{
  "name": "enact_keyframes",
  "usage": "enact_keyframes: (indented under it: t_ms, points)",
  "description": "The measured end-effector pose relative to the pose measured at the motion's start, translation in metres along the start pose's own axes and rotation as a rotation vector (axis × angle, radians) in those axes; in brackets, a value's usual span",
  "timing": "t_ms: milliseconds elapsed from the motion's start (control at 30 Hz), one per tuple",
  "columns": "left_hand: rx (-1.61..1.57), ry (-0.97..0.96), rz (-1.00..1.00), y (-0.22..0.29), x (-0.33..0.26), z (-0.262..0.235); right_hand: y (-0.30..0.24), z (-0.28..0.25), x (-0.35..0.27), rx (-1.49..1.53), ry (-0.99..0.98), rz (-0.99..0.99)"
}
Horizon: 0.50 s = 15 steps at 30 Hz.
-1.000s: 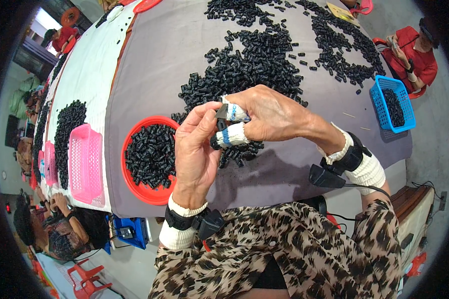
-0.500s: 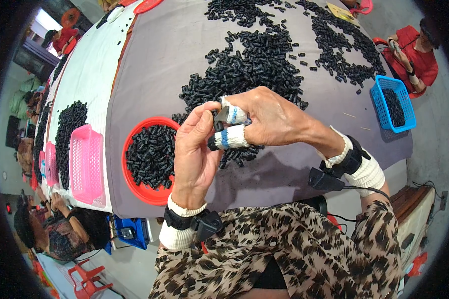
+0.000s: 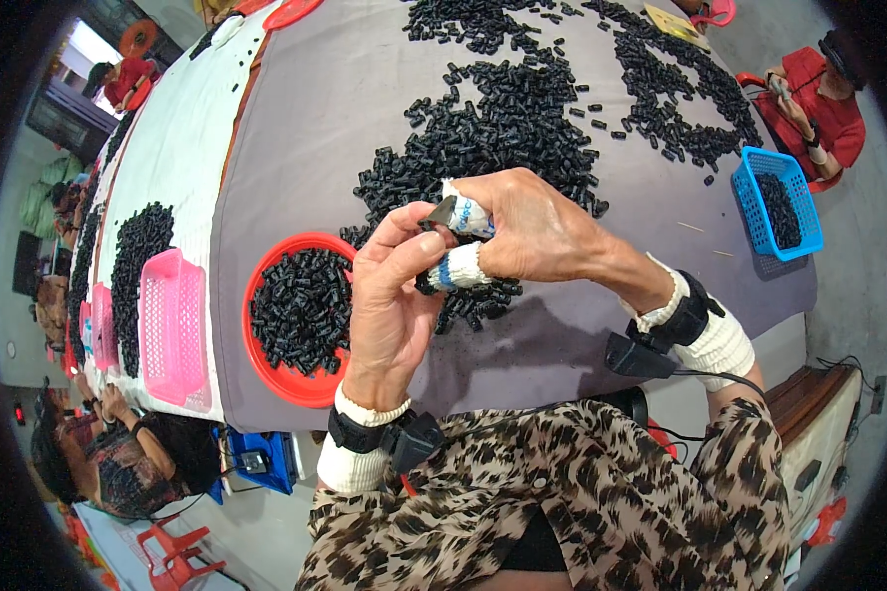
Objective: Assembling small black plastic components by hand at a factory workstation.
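Observation:
My two hands meet above the near side of the grey-covered table. My right hand [image 3: 537,229] is closed on a small metal blade [image 3: 441,212]. White wrapping with blue marks [image 3: 457,267] covers its thumb and forefinger. My left hand [image 3: 388,281] is closed in a pinch beside the blade, its thumb stretched toward the right hand. A small dark piece [image 3: 427,227] shows in part at its fingertips; the rest is hidden. Behind the hands lies a large heap of short black plastic pieces [image 3: 503,128]. Left of my left hand, a red basin [image 3: 256,347] holds many similar pieces.
A blue basket [image 3: 806,202] with black pieces stands at the right edge. More black pieces [image 3: 660,94] spread at the far right. A pink basket [image 3: 170,325] stands on the white-covered table at left. People sit at the right [image 3: 818,108] and lower left [image 3: 118,453].
My left thumb has shifted right, toward the right hand's wrapped thumb. The black piece between the left fingertips showed more before and is now mostly hidden. The blade has tilted slightly.

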<state>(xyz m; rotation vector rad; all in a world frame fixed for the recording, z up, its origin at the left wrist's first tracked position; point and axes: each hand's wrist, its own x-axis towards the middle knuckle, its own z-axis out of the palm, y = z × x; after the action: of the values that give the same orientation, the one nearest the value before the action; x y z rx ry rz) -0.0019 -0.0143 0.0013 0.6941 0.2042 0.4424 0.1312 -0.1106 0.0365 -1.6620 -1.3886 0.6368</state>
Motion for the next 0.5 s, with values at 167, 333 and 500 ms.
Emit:
enact_keyframes:
  t_ms: [167,333,500]
  points:
    - [0.043,0.105,-0.026,-0.001,0.003,0.003,-0.003,0.001,0.001,-0.026,0.037,0.000]
    - [-0.034,0.090,-0.011,-0.001,0.000,0.003,-0.001,0.001,0.003,-0.027,0.052,0.029]
    - [-0.072,0.096,-0.003,-0.002,0.000,-0.006,0.001,0.002,0.007,-0.052,0.045,0.022]
